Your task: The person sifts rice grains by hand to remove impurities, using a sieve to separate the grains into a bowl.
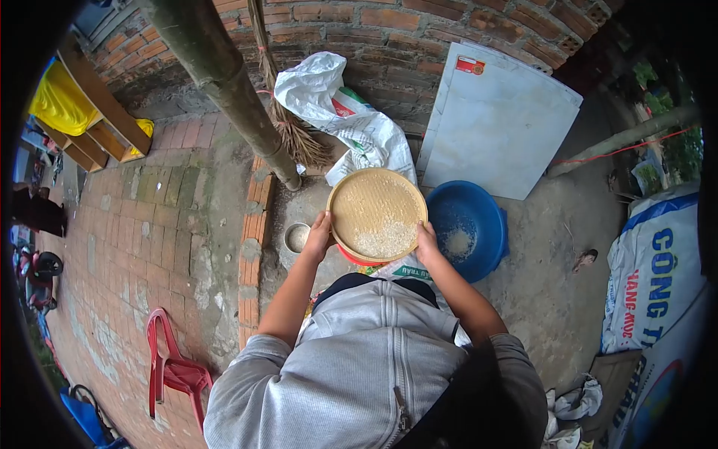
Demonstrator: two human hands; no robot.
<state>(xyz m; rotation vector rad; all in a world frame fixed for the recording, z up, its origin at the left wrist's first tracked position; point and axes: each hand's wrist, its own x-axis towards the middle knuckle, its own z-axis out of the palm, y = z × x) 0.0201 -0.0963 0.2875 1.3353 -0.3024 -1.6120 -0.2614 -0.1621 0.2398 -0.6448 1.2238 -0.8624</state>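
A round woven winnowing basket (366, 196) is held out in front of my body, with pale rice grains (385, 238) gathered mostly along its near side. My left hand (319, 236) grips the left rim, and my right hand (427, 242) grips the right rim. Below and to the right stands a blue basin (486, 258) with a small heap of pale grain at its bottom. A small metal bowl (297, 238) with pale contents sits on the ground left of my left hand. Part of a red container (351, 257) shows under the basket, mostly hidden.
A bamboo post (224, 93) rises at the left near a low brick edging (254, 224). White sacks (374, 135), a straw broom (295, 138) and grey boards (497, 120) lean near the brick wall. A red plastic chair (179, 372) is at lower left, and large printed sacks (651, 269) stand at right.
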